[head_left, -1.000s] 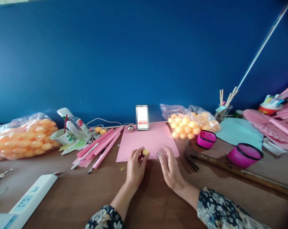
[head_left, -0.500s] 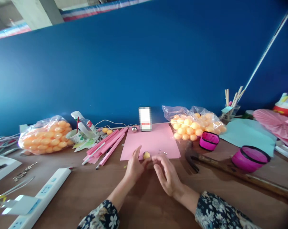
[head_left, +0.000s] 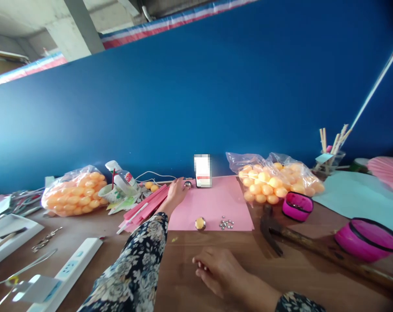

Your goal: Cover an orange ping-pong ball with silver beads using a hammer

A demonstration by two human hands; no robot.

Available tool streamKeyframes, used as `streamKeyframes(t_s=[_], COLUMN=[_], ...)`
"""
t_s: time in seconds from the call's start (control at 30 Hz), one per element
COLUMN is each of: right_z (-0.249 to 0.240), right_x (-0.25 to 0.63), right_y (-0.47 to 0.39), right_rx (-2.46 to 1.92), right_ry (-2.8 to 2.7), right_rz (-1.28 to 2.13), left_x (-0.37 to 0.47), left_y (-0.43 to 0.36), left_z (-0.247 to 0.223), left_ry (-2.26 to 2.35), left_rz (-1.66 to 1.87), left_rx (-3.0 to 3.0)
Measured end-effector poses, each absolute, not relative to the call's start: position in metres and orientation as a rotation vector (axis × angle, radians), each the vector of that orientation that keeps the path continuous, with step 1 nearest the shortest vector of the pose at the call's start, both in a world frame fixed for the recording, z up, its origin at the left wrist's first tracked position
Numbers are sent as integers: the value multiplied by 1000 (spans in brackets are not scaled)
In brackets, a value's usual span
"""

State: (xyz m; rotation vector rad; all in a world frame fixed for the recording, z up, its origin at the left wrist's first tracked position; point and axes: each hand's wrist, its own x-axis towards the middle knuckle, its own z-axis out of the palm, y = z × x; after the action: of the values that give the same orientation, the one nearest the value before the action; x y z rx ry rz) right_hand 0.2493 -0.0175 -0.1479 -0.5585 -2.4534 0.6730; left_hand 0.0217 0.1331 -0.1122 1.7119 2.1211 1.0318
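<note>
My left hand (head_left: 176, 193) reaches to the back left of a pink paper sheet (head_left: 216, 203). Its fingers are stretched out beside a shiny silver ball (head_left: 187, 185); whether they touch it is too small to tell. Over the bare wood in front of the sheet is my right hand (head_left: 217, 269), fingers loosely bent, the thumb a little apart, nothing visible in it. Near the sheet's front edge sits a round gold-and-silver piece (head_left: 200, 223). To its right lie several small silver balls (head_left: 226, 222).
A phone-like device (head_left: 203, 173) stands behind the sheet. Pink strips (head_left: 147, 208) and a bag of orange balls (head_left: 76, 193) are on the left, with a power strip (head_left: 69, 271) nearer. Another ball bag (head_left: 271, 182), a hammer (head_left: 300, 236) and magenta containers (head_left: 297, 207) lie right.
My left hand has moved forward from the sheet's front edge to the silver ball at the back. My right hand has drawn back toward me, uncovering the small silver balls. The view has shifted slightly.
</note>
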Motion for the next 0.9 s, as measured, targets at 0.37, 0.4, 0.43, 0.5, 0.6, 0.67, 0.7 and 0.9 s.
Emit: streamKeyframes(t_s=[0.37, 0.4, 0.43, 0.5, 0.6, 0.67, 0.7, 0.9], right_z=[-153, -152, -151, -150, -150, -149, -148, -135], right_x=[249, 249, 249, 249, 251, 254, 256, 264], right_y=[-12, -12, -12, -12, -11, -9, -9, -12], right_rx=[-587, -594, -599, -601, -646, -717, -748, -775], right_ry=[-2427, -2411, -2392, -2337, -2190, -2068, -2020, -1911], right_rz=[717, 740, 763, 797, 818, 810, 804, 754], left_x=[39, 40, 41, 45, 59, 73, 80, 122], left_y=[137, 128, 117, 91, 46, 20, 8, -30], left_z=[-112, -109, -107, -103, -102, -103, -104, -115], left_ry=[1646, 1585, 1525, 1414, 1291, 1242, 1227, 1138], left_rz=[1342, 1366, 1380, 1394, 1400, 1396, 1390, 1416], left_rx=[1165, 1096, 1033, 930, 824, 778, 761, 712])
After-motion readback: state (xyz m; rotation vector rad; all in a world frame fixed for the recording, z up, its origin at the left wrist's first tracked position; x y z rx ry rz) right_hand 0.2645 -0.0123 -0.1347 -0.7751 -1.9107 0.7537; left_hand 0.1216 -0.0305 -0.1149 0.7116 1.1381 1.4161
